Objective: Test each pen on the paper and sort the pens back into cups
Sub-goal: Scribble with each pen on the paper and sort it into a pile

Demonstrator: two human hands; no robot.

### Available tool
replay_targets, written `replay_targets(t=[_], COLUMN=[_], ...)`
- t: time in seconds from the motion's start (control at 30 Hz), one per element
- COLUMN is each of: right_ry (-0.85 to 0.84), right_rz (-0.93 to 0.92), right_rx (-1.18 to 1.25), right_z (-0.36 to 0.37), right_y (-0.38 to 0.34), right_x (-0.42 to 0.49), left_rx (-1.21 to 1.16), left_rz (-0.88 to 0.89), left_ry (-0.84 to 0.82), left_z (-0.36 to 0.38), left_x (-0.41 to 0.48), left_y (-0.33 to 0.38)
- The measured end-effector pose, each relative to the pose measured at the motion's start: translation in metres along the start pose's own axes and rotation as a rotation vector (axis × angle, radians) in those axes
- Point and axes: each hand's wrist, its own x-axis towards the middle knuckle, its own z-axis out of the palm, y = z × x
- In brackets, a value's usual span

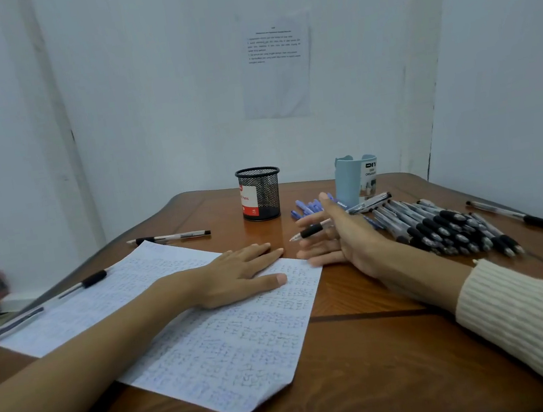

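Brown wooden table (369, 359), bare at its near edge, carries all items.

1. Paper (220, 351): one sheet lying at a slant from your near centre out to the far left, covered with small test scribbles. None can be read.
2. Left hand (238, 276): flat on the paper's far right corner, fingers straight and together, pressing the sheet down. It holds nothing.
3. Right hand (343, 234): just beyond that corner, raised off the table, fingers pinching a pen (311, 231) with a black grip.
4. Governing relation: the pen's long axis runs roughly left to right, tip to your left, butt toward the light-blue cup (349, 178). The tip sits just off the paper's far edge, near your left fingertips. In my judgement the next stroke requires bringing the tip down and toward you onto the sheet.
5. Pen pile (445, 227): many black-grip pens lie on the table right of your right hand. Blue pens (308, 208) lie behind it.
6. Three loose pens lie along the paper's far left side.
7. Black mesh cup (260, 193): red-and-white label reading "Pens". The light-blue cup reads "DIY"; the smaller lines are unclear.
8. Printed notice (276, 67) on the wall: text too small to read.
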Motion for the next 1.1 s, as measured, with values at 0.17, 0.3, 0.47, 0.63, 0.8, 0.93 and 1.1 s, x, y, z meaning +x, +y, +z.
replay_targets(t=[0.17, 0.3, 0.47, 0.63, 0.8, 0.93, 1.1], right_ry=[0.029, 0.074, 0.046, 0.021, 0.044, 0.029, 0.08], right_rz=[-0.172, -0.352, -0.37, -0.384, -0.396, -0.385, -0.354], right_rx=[-0.233, -0.474, -0.492, -0.559, -0.573, -0.558, -0.489], right_z=[0.005, 0.006, 0.005, 0.006, 0.005, 0.005, 0.003], right_y=[0.007, 0.013, 0.014, 0.014, 0.014, 0.016, 0.017], right_x=[-0.003, 0.001, 0.004, 0.003, 0.003, 0.003, 0.006], left_rx=[-0.001, 0.005, 0.007, 0.014, 0.02, 0.016, 0.019], left_rz=[-0.004, -0.006, -0.008, -0.008, -0.011, -0.013, -0.008], left_ry=[-0.003, -0.02, -0.023, -0.02, -0.023, -0.013, -0.012], left_z=[0.0, -0.001, -0.001, 0.0, 0.0, 0.0, 0.0], left_x=[-0.001, -0.002, -0.001, 0.001, 0.0, 0.001, 0.002], left_y=[0.001, 0.003, 0.002, 0.0, 0.002, 0.001, 0.001])
